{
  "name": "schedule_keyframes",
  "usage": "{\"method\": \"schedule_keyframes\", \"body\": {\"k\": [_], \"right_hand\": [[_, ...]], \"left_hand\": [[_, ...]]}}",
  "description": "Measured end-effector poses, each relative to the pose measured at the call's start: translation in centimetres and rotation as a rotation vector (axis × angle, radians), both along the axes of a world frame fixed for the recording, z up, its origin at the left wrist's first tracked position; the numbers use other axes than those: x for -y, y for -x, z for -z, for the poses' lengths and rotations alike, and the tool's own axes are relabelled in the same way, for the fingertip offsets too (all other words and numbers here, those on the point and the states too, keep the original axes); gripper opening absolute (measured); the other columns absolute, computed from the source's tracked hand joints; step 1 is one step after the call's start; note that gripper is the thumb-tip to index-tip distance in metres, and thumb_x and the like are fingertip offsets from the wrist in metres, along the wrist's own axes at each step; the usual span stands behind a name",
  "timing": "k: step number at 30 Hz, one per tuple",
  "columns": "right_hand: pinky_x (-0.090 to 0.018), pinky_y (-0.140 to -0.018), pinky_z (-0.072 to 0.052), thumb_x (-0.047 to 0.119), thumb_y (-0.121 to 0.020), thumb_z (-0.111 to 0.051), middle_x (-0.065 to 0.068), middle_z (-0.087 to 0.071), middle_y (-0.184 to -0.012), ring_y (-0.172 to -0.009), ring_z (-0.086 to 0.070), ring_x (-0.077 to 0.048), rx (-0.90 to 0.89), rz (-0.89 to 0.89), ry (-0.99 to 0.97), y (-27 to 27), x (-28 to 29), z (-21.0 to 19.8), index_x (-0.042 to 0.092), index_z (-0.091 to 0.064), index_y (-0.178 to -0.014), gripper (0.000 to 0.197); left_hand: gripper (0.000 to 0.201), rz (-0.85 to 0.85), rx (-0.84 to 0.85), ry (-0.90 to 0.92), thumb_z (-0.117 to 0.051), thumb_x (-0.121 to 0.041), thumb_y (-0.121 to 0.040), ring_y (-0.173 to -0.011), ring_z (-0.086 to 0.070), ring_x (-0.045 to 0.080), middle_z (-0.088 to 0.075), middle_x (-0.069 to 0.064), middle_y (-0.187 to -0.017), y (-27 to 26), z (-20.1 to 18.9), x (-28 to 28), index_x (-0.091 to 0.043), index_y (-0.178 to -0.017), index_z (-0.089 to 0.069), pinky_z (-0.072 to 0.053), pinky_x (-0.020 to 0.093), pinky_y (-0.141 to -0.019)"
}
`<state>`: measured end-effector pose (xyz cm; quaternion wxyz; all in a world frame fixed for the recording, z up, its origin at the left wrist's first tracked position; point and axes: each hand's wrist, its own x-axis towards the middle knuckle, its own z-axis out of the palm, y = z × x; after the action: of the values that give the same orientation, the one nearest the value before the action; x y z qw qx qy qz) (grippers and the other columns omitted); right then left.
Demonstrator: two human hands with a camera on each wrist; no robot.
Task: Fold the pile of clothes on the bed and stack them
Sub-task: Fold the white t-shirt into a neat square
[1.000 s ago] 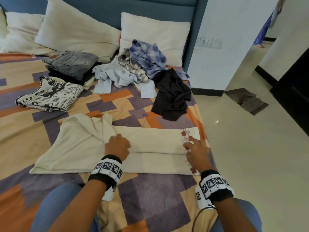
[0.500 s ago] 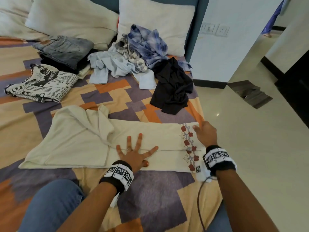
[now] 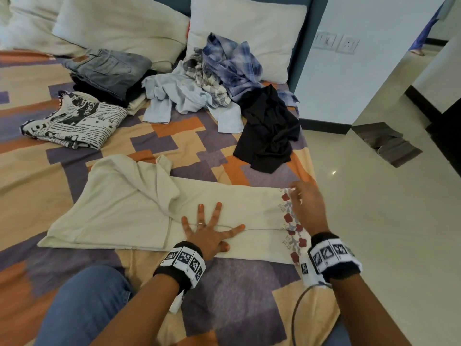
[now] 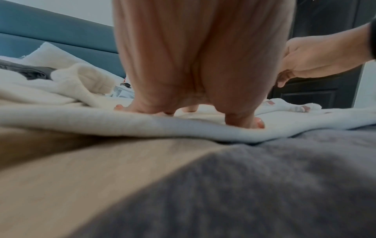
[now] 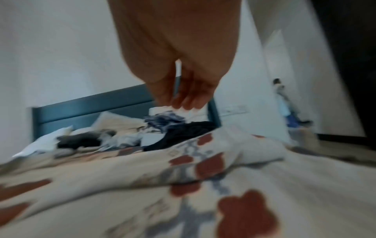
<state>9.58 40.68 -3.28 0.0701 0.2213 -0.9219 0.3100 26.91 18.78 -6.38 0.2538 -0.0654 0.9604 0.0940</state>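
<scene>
My left hand (image 3: 208, 234) lies flat with fingers spread, pressing the middle of the cream garment (image 3: 129, 211) stretched along the near edge of the bed (image 3: 224, 308). My right hand (image 3: 308, 208) hovers at the garment's embroidered hem (image 3: 290, 221), near the bed's right edge, fingers drooping together toward the far corner of the cloth; whether they already pinch it I cannot tell, the wrist view being blurred.

The cloth looks light, soft and limp. I judge it will sag and wrinkle if lifted by one point, so the hem corners are the places to take hold, while my flat palm anchors the crease.

The hem lies right at the bed's right edge, so loose fabric could slide over toward the floor. There is open bedspread beyond the garment before the black shirt (image 3: 268, 131) and the unfolded pile (image 3: 212, 78) by the pillows. The folded stack (image 3: 107, 71) sits toward the far left, with a folded printed shirt (image 3: 74, 123) just in front of it.
</scene>
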Motion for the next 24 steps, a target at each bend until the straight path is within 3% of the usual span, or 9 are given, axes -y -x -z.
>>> {"method": "schedule_keyframes", "body": {"k": [3, 5, 8, 10, 12, 15, 17, 21, 24], "right_hand": [[-0.047, -0.096, -0.043, 0.038, -0.092, -0.061, -0.002, -0.056, -0.120, -0.112, -0.051, -0.021, 0.228, -0.267, -0.300, -3.6, 1.1, 2.0, 0.031, -0.063, -0.120, 0.028], [-0.055, -0.104, -0.035, 0.044, -0.091, -0.059, -0.003, -0.051, -0.130, -0.125, -0.044, -0.030, 0.316, 0.000, -0.368, -4.3, 1.0, 2.8, 0.043, -0.059, -0.122, 0.032], [-0.058, -0.104, -0.032, 0.032, -0.095, -0.054, -0.014, -0.050, -0.133, -0.128, -0.040, -0.042, 0.274, 0.392, -0.493, -5.0, 3.2, 0.9, 0.019, -0.057, -0.128, 0.036], [-0.056, -0.097, -0.041, 0.031, -0.092, -0.054, -0.015, -0.059, -0.120, -0.115, -0.049, -0.043, 0.209, 0.242, -0.396, -5.8, 6.4, 0.4, 0.017, -0.067, -0.110, 0.027], [-0.052, -0.086, -0.048, 0.039, -0.086, -0.054, -0.009, -0.067, -0.102, -0.100, -0.059, -0.037, 0.210, -0.015, -0.197, -6.9, 10.0, 0.3, 0.020, -0.070, -0.092, 0.026], [-0.045, -0.075, -0.052, 0.025, -0.089, -0.062, -0.008, -0.071, -0.088, -0.084, -0.064, -0.029, 0.200, -0.252, 0.047, -8.8, 16.5, -1.6, 0.010, -0.071, -0.085, 0.017], [-0.042, -0.070, -0.050, 0.014, -0.092, -0.063, -0.014, -0.070, -0.082, -0.078, -0.063, -0.031, 0.152, -0.350, 0.094, -9.7, 21.1, -3.2, 0.002, -0.069, -0.083, 0.016], [-0.036, -0.072, -0.045, 0.023, -0.095, -0.061, -0.017, -0.069, -0.095, -0.093, -0.062, -0.035, 0.275, -0.294, 0.043, -9.9, 29.2, -3.1, 0.000, -0.066, -0.096, 0.023], [-0.037, -0.082, -0.046, 0.040, -0.094, -0.061, -0.017, -0.062, -0.118, -0.113, -0.056, -0.036, 0.419, -0.192, -0.169, -10.0, 32.0, -1.7, 0.001, -0.058, -0.116, 0.044]], "left_hand": [[0.062, 0.017, 0.035, -0.028, -0.040, -0.050, -0.098, -0.136, 0.035, 0.045, 0.041, -0.008, -0.151, -0.1, -1.0, 0.1, -0.075, -0.131, 0.006, 0.007, 0.078, -0.101], [0.060, 0.031, 0.066, -0.087, -0.044, -0.043, -0.099, -0.140, 0.030, 0.043, 0.033, -0.009, -0.156, -0.2, -2.0, 0.8, -0.071, -0.137, -0.006, 0.006, 0.075, -0.105], [0.046, -0.035, 0.012, -0.446, -0.054, -0.033, -0.098, -0.147, -0.012, 0.035, -0.019, 0.001, -0.161, 0.1, -3.6, 3.9, -0.042, -0.142, -0.043, -0.014, 0.054, -0.117], [0.036, -0.280, -0.100, -0.901, -0.056, -0.014, -0.096, -0.114, -0.057, 0.028, -0.065, 0.012, -0.121, -0.4, -5.2, 7.0, -0.013, -0.132, -0.058, -0.046, 0.033, -0.095], [0.024, -0.650, -0.226, -1.207, -0.052, 0.001, -0.092, -0.071, -0.063, 0.021, -0.067, 0.013, -0.082, -0.9, -6.5, 10.4, 0.001, -0.113, -0.064, -0.052, 0.027, -0.058], [0.018, -0.836, -0.618, -0.828, -0.056, 0.006, -0.091, -0.058, -0.060, 0.023, -0.066, 0.018, -0.087, -1.6, -7.2, 16.6, -0.003, -0.101, -0.068, -0.044, 0.015, -0.043], [0.013, -0.946, -0.750, -0.655, -0.059, -0.001, -0.091, -0.060, -0.060, 0.028, -0.068, 0.019, -0.095, -2.0, -6.8, 21.6, -0.009, -0.098, -0.067, -0.048, 0.021, -0.046], [0.034, -0.927, -0.638, -0.277, -0.067, -0.020, -0.090, -0.095, -0.066, 0.036, -0.063, 0.016, -0.123, -2.1, -5.5, 29.9, -0.012, -0.122, -0.063, -0.055, 0.047, -0.084], [0.052, -0.721, -0.542, -0.190, -0.061, -0.020, -0.094, -0.128, -0.048, 0.033, -0.038, 0.010, -0.149, -1.1, -5.1, 31.7, -0.015, -0.143, -0.044, -0.044, 0.043, -0.102]]}}
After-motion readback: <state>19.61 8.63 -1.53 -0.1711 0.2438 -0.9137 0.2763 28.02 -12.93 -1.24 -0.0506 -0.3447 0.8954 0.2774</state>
